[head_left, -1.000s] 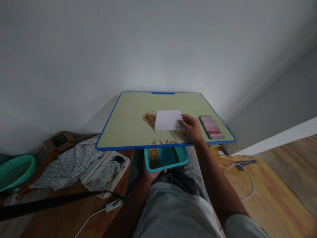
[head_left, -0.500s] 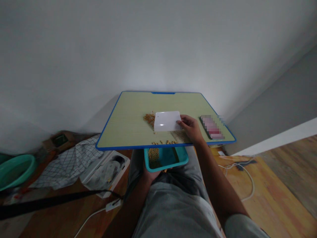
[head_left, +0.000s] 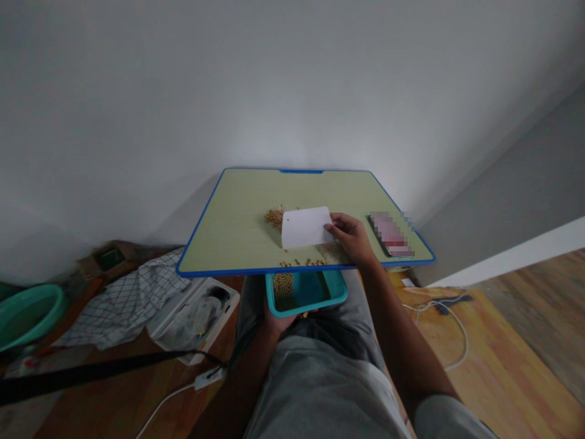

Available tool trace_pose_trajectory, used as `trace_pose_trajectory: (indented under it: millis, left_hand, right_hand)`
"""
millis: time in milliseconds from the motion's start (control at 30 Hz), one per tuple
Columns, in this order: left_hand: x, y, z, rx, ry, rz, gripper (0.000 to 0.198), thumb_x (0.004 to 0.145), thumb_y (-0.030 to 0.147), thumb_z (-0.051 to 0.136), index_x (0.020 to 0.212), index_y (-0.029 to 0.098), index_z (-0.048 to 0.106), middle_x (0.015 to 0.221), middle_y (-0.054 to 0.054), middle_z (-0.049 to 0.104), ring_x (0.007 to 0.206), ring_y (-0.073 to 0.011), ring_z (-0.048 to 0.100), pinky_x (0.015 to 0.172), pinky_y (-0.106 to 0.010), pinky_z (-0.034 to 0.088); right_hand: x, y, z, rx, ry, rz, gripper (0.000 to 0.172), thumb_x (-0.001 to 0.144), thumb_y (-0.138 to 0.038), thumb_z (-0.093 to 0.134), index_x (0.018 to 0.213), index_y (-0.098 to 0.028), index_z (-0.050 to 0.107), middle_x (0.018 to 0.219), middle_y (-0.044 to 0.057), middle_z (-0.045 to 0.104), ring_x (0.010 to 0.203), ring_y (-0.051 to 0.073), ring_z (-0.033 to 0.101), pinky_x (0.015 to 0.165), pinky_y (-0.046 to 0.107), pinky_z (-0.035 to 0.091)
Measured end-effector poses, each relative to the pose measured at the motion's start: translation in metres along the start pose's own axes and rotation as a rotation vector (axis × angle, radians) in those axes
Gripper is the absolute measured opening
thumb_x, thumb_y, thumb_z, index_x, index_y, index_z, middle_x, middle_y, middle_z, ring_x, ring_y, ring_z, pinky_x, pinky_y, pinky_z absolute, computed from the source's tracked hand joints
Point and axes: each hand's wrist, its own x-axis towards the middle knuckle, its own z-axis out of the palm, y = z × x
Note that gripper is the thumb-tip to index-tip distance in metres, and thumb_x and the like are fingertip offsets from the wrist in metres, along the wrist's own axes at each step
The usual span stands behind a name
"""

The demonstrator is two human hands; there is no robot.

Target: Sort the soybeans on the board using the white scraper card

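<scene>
The right hand pinches with its fingers the right end of one white rectangular plastic card, which stands near the front edge of the pale green tabletop with its long axis along that edge and touches one heap of yellow beans, while the left hand, fingers hidden, supports one teal plastic tray holding more beans below that edge.

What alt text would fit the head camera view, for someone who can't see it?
The right hand holds a white card on a green table, beside a pile of yellow beans. The left hand holds a teal tray, with beans inside, below the table's near edge; a phone lies to the right.
</scene>
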Motion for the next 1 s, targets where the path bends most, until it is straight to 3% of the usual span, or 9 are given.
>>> trace_pose_trajectory:
  millis: [167,400,633,1000]
  left_hand:
    - [0.0008,-0.0001,-0.0012,0.0,-0.03,-0.006,0.063,0.109,0.062,0.038,0.139,0.027,0.08,0.152,-0.016,0.073,0.137,-0.0466,0.065,0.098,-0.08,0.056]
    - [0.003,-0.001,0.0015,0.0,-0.088,-0.004,0.066,0.11,0.063,0.034,0.146,0.028,0.076,0.155,-0.016,0.071,0.134,-0.0402,0.069,0.103,-0.073,0.057]
    - [0.0028,0.001,0.0001,0.018,-0.121,-0.006,0.066,0.109,0.062,0.033,0.139,0.025,0.079,0.153,-0.017,0.072,0.132,-0.0461,0.068,0.094,-0.078,0.059]
    - [0.0018,0.0008,0.0011,0.041,-0.095,-0.014,0.064,0.108,0.066,0.038,0.142,0.028,0.077,0.157,-0.017,0.069,0.134,-0.0458,0.067,0.093,-0.077,0.059]
  right_hand:
    - [-0.0006,-0.0009,-0.0003,0.006,0.0,0.026,0.043,0.077,-0.052,0.092,0.109,-0.025,0.084,0.102,0.005,0.086,0.09,0.021,0.076,0.08,0.033,0.06]
    - [-0.0015,-0.0018,0.0004,0.032,0.004,0.029,0.039,0.074,-0.049,0.094,0.104,-0.025,0.085,0.096,0.004,0.086,0.083,0.019,0.074,0.075,0.03,0.058]
    - [-0.0052,0.0015,-0.003,0.051,0.032,0.078,0.039,0.074,-0.047,0.094,0.104,-0.024,0.085,0.097,0.003,0.086,0.081,0.019,0.073,0.073,0.03,0.057]
    - [-0.0063,-0.0025,-0.001,0.052,0.1,0.062,0.028,0.073,-0.037,0.088,0.099,-0.026,0.087,0.096,0.002,0.086,0.083,0.021,0.074,0.075,0.032,0.056]
